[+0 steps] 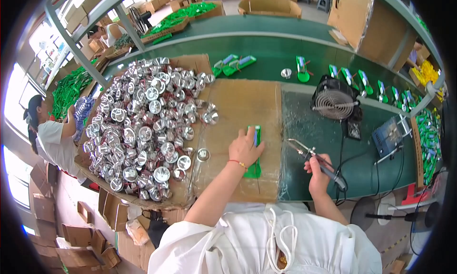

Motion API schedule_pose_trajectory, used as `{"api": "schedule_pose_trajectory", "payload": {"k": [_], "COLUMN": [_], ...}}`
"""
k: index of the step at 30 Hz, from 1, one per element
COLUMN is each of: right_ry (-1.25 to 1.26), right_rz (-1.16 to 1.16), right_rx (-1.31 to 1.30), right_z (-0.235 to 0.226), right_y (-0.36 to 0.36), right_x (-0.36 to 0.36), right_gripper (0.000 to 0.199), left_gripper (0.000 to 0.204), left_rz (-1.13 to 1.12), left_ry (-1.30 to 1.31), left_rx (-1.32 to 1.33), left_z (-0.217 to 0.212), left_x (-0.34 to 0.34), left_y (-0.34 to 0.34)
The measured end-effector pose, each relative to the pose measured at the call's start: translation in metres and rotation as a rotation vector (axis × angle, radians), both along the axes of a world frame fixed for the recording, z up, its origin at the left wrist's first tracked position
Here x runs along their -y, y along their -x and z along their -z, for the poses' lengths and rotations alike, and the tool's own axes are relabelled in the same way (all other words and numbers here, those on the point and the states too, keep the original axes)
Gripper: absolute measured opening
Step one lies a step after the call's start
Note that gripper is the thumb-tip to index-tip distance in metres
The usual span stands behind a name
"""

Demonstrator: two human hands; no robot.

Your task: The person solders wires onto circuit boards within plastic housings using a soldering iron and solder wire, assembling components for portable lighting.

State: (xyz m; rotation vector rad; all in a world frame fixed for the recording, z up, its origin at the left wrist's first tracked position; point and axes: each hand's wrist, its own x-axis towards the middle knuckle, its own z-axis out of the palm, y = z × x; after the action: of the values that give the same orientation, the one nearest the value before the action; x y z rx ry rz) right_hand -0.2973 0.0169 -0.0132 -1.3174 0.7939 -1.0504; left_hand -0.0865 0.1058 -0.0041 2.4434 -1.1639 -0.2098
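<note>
On the brown cardboard mat [223, 102], my left hand [244, 149] lies over a long green plastic part [253, 170] with a blue piece near its far end. Thumb and fingers hold the part down from either side, and the palm hides some of it. My right hand [319, 173] is closed around the dark handle of a soldering iron [333, 175]. Its bent metal tip points left, above the mat's right edge, apart from the green part. One loose silver reflector cup [203, 154] sits left of my left hand.
A large heap of silver reflector cups [143, 131] fills a cardboard tray at left. On the right stand a small fan [335, 104] and a blue box [388, 137] with cables. Several green assemblies [302, 69] line the green conveyor behind. Another person [57, 136] works at far left.
</note>
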Motion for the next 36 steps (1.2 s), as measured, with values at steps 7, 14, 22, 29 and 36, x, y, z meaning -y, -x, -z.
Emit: {"api": "schedule_pose_trajectory", "payload": {"k": [7, 14, 22, 29, 36], "right_ry": [-0.041, -0.085, -0.094, -0.054, -0.087], "right_rz": [-0.040, -0.110, -0.187, -0.407, -0.568], "right_rx": [-0.002, 0.026, -0.036, 0.030, -0.050], "right_z": [-0.007, -0.002, -0.013, -0.022, -0.027], "right_y": [0.005, -0.017, -0.029, -0.065, -0.071], "right_x": [-0.003, 0.007, 0.019, 0.024, 0.009], "right_gripper": [0.014, 0.017, 0.021, 0.056, 0.050], "left_gripper": [0.083, 0.080, 0.064, 0.054, 0.056], "left_rz": [-0.022, 0.041, 0.090, 0.263, 0.316], "left_ry": [0.173, 0.226, 0.036, 0.260, 0.262], "left_rx": [-0.257, -0.111, -0.203, -0.248, -0.268], "left_z": [-0.001, 0.009, 0.006, -0.032, -0.034], "left_x": [-0.027, -0.027, -0.008, -0.028, -0.037], "left_y": [-0.005, 0.005, -0.009, 0.017, 0.028]}}
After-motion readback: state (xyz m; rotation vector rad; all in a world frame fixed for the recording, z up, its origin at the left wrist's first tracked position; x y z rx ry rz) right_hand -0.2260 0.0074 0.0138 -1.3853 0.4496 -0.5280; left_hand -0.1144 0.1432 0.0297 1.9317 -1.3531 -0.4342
